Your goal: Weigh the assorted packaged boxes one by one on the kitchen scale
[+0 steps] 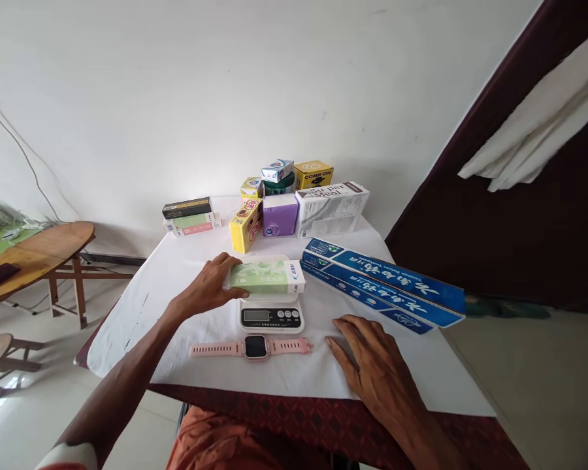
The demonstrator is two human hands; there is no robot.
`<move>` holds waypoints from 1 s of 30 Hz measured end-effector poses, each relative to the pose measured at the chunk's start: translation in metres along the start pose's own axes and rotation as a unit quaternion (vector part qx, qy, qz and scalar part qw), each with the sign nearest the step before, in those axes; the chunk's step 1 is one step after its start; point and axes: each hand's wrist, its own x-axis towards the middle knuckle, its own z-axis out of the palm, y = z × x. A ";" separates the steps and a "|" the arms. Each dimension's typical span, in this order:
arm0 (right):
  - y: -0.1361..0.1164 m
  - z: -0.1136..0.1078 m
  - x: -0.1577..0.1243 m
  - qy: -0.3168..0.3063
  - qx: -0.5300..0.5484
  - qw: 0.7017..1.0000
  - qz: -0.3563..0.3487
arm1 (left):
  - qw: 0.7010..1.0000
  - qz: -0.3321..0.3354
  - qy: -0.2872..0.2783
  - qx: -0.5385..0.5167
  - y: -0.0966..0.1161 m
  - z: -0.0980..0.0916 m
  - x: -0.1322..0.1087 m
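Observation:
My left hand [215, 281] grips the left end of a light green and white box [262, 277], thumb in front and fingers behind. The box lies over the platform of a white kitchen scale [272, 320]; whether it rests fully on it I cannot tell. The scale's display looks blank. Just in front of the scale, a pink smartwatch [255, 347] is stretched out flat with its strap undone. My right hand [367, 356] rests on the white cloth to the right of the watch, fingers spread and holding nothing.
Blue toothpaste boxes [382, 284] lie slantwise at the right. Behind the scale stand a yellow box [246, 225], a purple pack [279, 215] and a white "Super Meal" box [330, 212]. Stacked slim boxes [189, 215] sit back left. A wooden table [53, 251] stands farther left.

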 end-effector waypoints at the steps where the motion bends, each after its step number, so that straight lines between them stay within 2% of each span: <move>1: 0.000 0.000 0.000 -0.001 0.000 1.000 0.003 | 1.000 0.001 -0.007 0.002 0.001 0.004 0.002; 6: -0.001 -0.001 0.000 -0.005 0.000 1.000 0.016 | 1.000 -0.003 -0.022 0.009 0.000 0.010 0.005; 9: -0.001 -0.001 0.000 0.000 -0.004 1.000 0.014 | 1.000 -0.008 -0.023 0.011 0.000 0.004 0.003; 14: -0.002 -0.002 0.000 -0.006 -0.015 1.000 0.007 | 1.000 -0.010 0.014 0.015 0.005 -0.007 -0.001; 16: -0.003 -0.003 0.001 -0.009 -0.016 1.000 0.006 | 1.000 -0.004 0.013 0.018 0.007 -0.007 -0.001; 25: -0.005 -0.009 0.003 -0.024 -0.008 0.999 0.028 | 0.999 0.023 -0.008 0.025 0.005 0.018 0.006; 30: -0.005 -0.006 0.002 -0.024 -0.006 0.999 0.033 | 0.999 0.015 0.027 -0.038 0.013 -0.001 0.006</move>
